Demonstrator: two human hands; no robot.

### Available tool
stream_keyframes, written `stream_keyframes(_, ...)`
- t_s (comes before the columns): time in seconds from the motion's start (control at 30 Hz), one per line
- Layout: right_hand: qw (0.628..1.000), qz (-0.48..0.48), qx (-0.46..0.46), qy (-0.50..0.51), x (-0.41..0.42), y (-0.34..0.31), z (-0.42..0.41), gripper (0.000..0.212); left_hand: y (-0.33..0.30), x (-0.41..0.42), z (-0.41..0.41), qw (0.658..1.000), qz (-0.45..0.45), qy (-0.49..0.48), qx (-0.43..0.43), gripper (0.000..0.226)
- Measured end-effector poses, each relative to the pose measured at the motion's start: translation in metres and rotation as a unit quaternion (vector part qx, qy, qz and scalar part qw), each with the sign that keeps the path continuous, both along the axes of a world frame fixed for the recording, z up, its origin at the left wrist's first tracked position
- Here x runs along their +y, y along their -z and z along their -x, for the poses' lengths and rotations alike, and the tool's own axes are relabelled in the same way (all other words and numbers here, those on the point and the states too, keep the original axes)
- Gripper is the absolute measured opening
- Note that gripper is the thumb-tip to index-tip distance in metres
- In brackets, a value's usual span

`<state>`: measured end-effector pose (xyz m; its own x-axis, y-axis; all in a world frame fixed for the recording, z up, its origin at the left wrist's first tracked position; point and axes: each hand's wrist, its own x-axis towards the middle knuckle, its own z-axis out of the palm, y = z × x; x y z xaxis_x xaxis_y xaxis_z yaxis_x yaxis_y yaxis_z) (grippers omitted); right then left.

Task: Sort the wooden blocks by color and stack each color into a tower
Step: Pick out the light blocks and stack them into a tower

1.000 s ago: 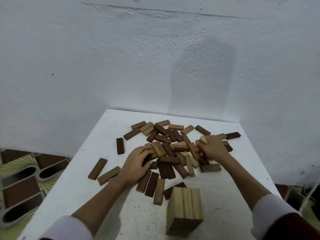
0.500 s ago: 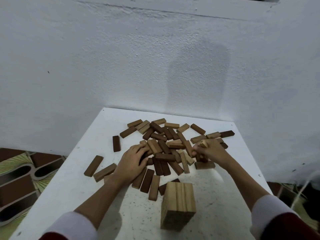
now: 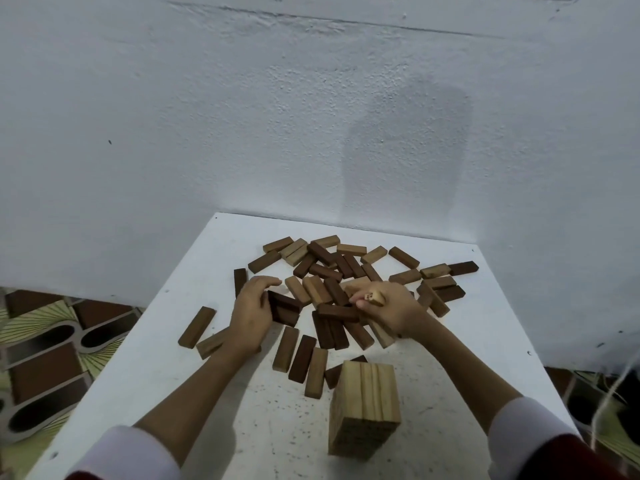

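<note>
1. Right hand (image 3: 391, 311) grips a pale block (image 3: 374, 298), end face toward the camera, lifted just above the middle of the pile (image 3: 346, 282).
2. Left hand (image 3: 250, 315) is curled round a couple of dark blocks (image 3: 284, 307) at the pile's left edge, fingers over the top, thumb side near.
3. Pale tower (image 3: 363, 407) stands near and slightly right, almost straight toward the person from the right hand; right hand is the nearer one.
4. Tower's top blocks run far-to-near, so the held block probably needs turning crosswise.
5. No dark tower yet; bare table (image 3: 194, 393) lies near-left of the left hand.
</note>
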<state>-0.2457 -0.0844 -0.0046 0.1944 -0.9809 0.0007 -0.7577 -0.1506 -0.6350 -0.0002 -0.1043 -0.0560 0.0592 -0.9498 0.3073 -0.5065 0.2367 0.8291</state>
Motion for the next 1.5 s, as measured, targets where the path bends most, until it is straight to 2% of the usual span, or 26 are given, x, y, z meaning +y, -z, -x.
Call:
stream_keyframes(0.1, 0.996, -0.002, 0.073, -0.045, -0.009, 0.01, -0.006, 0.021, -0.01, 0.002, -0.004, 0.999, 0.012, -0.035, 0.027, 0.039)
stream_keyframes(0.23, 0.996, -0.004, 0.071, 0.046, -0.016, 0.01, 0.008, 0.017, -0.018, -0.001, -0.019, 0.992, -0.004, -0.072, 0.1, 0.035)
stream_keyframes(0.3, 0.993, -0.003, 0.088, 0.076, -0.016, 0.008, 0.017, 0.018, -0.017, -0.003, -0.027, 0.993, -0.019, -0.07, 0.094, 0.034)
stream_keyframes(0.43, 0.988, 0.041, 0.089, 0.12, -0.018, 0.008, 0.022, 0.017, -0.013, -0.004, -0.024, 0.999, -0.027, 0.012, 0.028, 0.029)
stream_keyframes(0.5, 0.992, 0.038, 0.067, 0.099, -0.022, 0.008, 0.015, 0.015, -0.009, -0.006, -0.016, 0.993, -0.032, 0.101, -0.044, 0.026)
stream_keyframes(0.57, 0.994, 0.02, 0.078, 0.072, -0.024, 0.008, 0.004, 0.016, -0.005, -0.01, -0.009, 0.971, -0.053, 0.179, -0.15, 0.031)
stream_keyframes(0.63, 0.996, 0.002, 0.079, 0.032, -0.024, 0.01, -0.007, 0.018, -0.001, -0.014, -0.009, 0.956, -0.06, 0.181, -0.222, 0.038)
stream_keyframes(0.73, 0.998, -0.015, 0.055, -0.023, -0.02, 0.012, -0.014, 0.019, 0.005, -0.019, -0.018, 0.953, -0.06, 0.155, -0.253, 0.043)
stream_keyframes(0.93, 0.999, -0.003, 0.049, 0.003, -0.023, 0.014, -0.01, 0.017, 0.001, -0.021, -0.021, 0.893, -0.11, 0.188, -0.394, 0.068)
stream_keyframes(1.07, 0.997, 0.01, 0.068, 0.018, -0.027, 0.017, -0.01, 0.025, -0.002, -0.027, -0.014, 0.881, -0.155, 0.174, -0.411, 0.078)
stream_keyframes(1.27, 0.992, 0.001, 0.111, 0.051, -0.041, 0.01, -0.008, 0.021, -0.006, -0.051, -0.007, 0.881, -0.164, 0.155, -0.415, 0.067)
stream_keyframes(1.4, 0.996, 0.014, 0.054, 0.064, -0.056, 0.005, -0.012, 0.022, -0.005, -0.068, 0.001, 0.873, -0.127, 0.146, -0.447, 0.061)
stream_keyframes(1.5, 0.999, 0.025, 0.015, 0.044, -0.067, 0.004, -0.018, 0.023, -0.013, -0.081, 0.019, 0.884, -0.061, 0.167, -0.431, 0.064)
